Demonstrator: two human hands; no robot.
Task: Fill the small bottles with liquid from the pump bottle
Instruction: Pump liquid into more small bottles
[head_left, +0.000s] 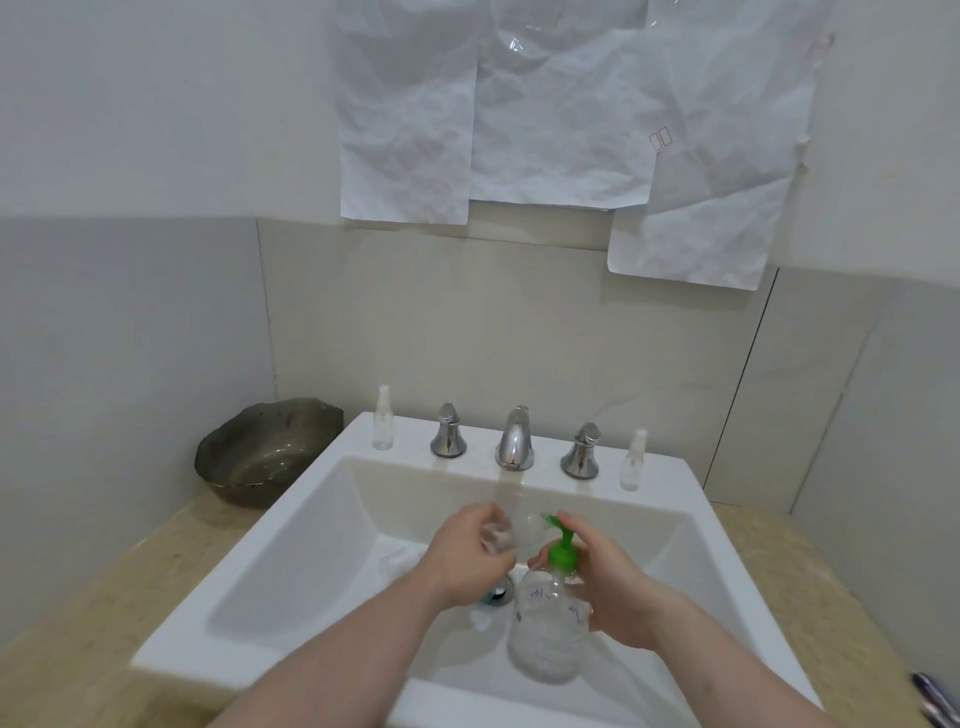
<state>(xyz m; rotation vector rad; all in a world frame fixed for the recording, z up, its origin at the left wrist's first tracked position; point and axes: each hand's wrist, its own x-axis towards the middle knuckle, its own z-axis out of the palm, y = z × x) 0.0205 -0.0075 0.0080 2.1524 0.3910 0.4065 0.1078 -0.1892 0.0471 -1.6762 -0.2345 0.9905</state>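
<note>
One bottle at the pump; two wait.
Our left hand (467, 553) grips a small bottle (511, 535) under the pump bottle (550, 618) our right hand (608, 582) holds; capped bottles at 11 (383, 423) and 1 (632, 464) o'clock look empty.

Nothing can be read with certainty. The clear pump bottle (549, 629) carries handwritten purple marks on its shoulder, too blurred to make out. One crumpled paper sheet (722, 140) taped to the wall bears two small red outlined boxes near its left edge, with no legible characters inside them.
</note>
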